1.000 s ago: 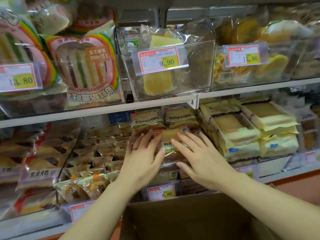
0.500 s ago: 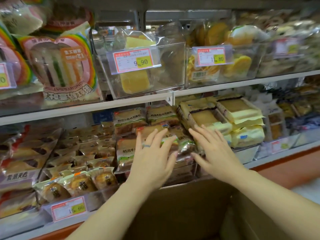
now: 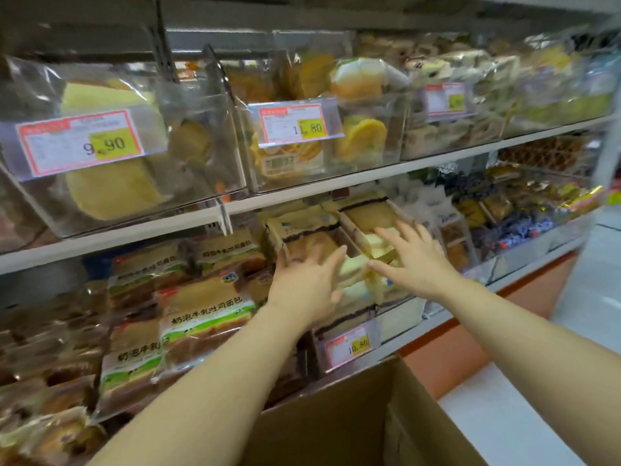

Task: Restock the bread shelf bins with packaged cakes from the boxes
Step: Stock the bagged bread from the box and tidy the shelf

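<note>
Packaged yellow cakes (image 3: 364,240) with brown tops fill a clear bin (image 3: 396,319) on the lower shelf, price tag 10.80 on its front. My left hand (image 3: 307,280) lies flat on the left stack of these cakes, fingers straight. My right hand (image 3: 413,260) rests with spread fingers on the right stack. Neither hand grips a pack. An open cardboard box (image 3: 356,415) stands below my arms; its inside is hidden.
To the left lies toast bread in green-labelled bags (image 3: 205,314). Clear bins on the upper shelf (image 3: 302,193) hold yellow cakes behind price tags 9.90 and 11.80. More snacks fill bins to the right. White floor shows at the right.
Both hands have moved right, off the green-labelled toast bags and onto the yellow cake packs. The view has swung right as well.
</note>
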Tool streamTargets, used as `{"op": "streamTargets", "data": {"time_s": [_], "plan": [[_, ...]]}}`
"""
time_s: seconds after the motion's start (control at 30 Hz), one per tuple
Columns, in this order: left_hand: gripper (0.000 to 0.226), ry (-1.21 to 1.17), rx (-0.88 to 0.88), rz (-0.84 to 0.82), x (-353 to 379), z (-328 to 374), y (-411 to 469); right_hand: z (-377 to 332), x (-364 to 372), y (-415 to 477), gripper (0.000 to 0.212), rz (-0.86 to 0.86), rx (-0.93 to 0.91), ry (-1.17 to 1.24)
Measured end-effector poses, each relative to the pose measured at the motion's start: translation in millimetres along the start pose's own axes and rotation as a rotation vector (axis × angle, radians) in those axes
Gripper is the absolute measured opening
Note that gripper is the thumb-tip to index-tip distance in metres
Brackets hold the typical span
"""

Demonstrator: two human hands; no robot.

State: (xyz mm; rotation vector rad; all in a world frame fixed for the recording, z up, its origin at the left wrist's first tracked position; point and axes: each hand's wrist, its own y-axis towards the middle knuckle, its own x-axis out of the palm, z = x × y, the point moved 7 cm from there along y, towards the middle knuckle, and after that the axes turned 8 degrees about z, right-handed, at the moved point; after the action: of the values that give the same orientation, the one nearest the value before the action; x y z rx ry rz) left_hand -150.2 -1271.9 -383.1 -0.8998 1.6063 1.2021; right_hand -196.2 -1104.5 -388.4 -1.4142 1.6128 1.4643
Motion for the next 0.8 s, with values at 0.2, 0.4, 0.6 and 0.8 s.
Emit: {"op": "streamTargets", "data": {"time_s": [0.2, 0.4, 0.6, 0.8], "plan": [[0.076, -0.088, -0.049, -0.105, 19, -13, 17, 5, 14, 0, 0.068, 0.006, -0.078, 0.003], [0.073, -0.095, -0.036, -0.087, 21, -15, 14, 6, 1, 14, 0.073, 0.127, -0.035, 0.203], [0.073, -0.117, -0.04, -0.072, 18, -16, 12, 12, -5, 28, 0.067, 0.223, 0.109, 0.206], [0.068, -0.152, -0.049, -0.023, 16, -17, 6, 41, -20, 22, 0.027, 0.454, 0.264, 0.462]]}}
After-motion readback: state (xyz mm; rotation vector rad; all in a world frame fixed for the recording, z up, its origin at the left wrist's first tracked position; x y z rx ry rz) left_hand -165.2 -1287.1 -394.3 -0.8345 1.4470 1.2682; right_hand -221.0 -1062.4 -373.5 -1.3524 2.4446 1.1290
